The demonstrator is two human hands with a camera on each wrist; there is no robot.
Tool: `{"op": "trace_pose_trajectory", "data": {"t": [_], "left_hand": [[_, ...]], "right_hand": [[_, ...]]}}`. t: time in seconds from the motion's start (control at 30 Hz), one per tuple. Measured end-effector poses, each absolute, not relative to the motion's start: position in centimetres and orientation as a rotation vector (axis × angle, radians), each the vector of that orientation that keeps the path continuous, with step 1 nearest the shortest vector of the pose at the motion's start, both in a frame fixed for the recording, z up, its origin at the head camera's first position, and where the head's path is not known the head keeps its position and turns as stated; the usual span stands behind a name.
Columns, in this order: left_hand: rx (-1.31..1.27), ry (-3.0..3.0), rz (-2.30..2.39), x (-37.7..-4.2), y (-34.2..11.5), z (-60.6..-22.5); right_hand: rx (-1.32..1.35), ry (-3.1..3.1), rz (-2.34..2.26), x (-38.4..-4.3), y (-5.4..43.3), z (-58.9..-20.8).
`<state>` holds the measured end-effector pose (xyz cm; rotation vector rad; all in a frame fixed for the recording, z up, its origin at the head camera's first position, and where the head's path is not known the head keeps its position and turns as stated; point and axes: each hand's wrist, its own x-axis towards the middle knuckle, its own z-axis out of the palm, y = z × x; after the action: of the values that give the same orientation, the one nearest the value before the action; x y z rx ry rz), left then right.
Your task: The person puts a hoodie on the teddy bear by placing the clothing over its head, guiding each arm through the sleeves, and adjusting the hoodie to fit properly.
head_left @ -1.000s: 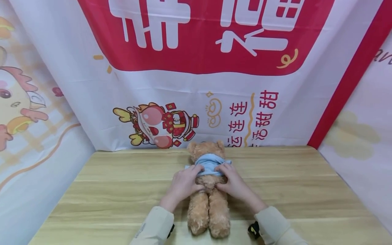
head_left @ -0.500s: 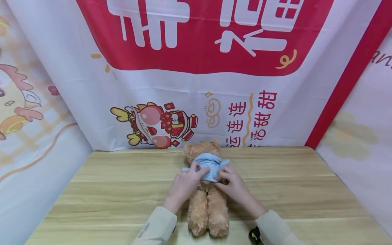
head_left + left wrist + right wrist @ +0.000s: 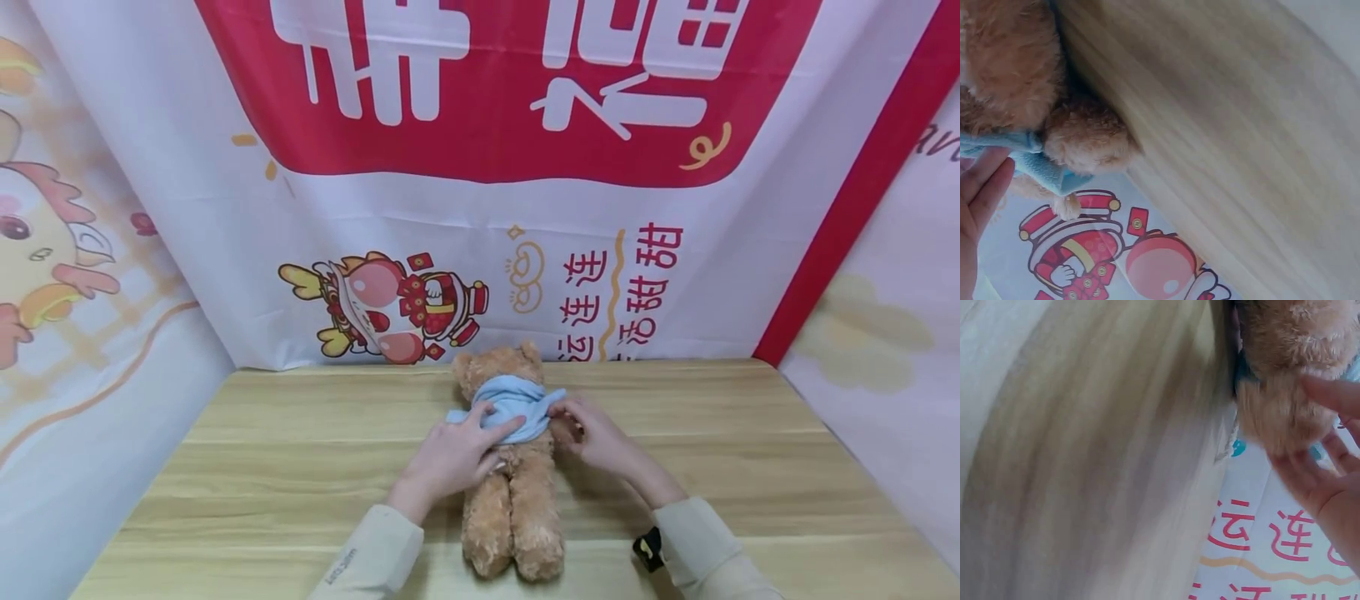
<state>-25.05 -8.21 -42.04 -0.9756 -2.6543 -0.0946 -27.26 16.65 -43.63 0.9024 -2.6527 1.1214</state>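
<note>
A brown teddy bear (image 3: 512, 500) in a light blue shirt (image 3: 517, 400) lies on the table, head toward the back wall and legs toward me. My left hand (image 3: 450, 454) rests on the shirt from the left, one finger stretched across the cloth. The left wrist view shows straight fingers (image 3: 985, 187) at the blue fabric; the thumb is out of sight there. On the other side, my right hand (image 3: 600, 437) holds the bear's arm (image 3: 1285, 415) between thumb and curled fingers, clearest in the right wrist view. The bear's face is hidden.
The wooden table (image 3: 300, 467) extends to both sides of the bear. A white and red printed cloth (image 3: 495, 200) hangs behind its back edge, near the bear's head. Printed side panels stand at left (image 3: 150, 333) and right (image 3: 862, 333).
My right hand has moved from the shirt's hem outward to the bear's arm at the right. My left hand stays on the shirt. The hem sits lower over the belly than a second ago.
</note>
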Motion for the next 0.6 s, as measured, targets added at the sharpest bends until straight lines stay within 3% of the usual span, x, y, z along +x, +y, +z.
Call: {"op": "trace_pose_trajectory", "data": {"t": [0.23,0.6], "left_hand": [[-0.925,-2.745,-0.145,-24.7,-8.0,-42.1],[-0.837,-2.699,-0.117,-24.9,-7.7,-43.2]], "right_hand": [[1.045,-2.780,1.407,-27.3,17.7,-43.9],[0.960,-2.818,1.291,-28.1,16.7,-44.4]]}}
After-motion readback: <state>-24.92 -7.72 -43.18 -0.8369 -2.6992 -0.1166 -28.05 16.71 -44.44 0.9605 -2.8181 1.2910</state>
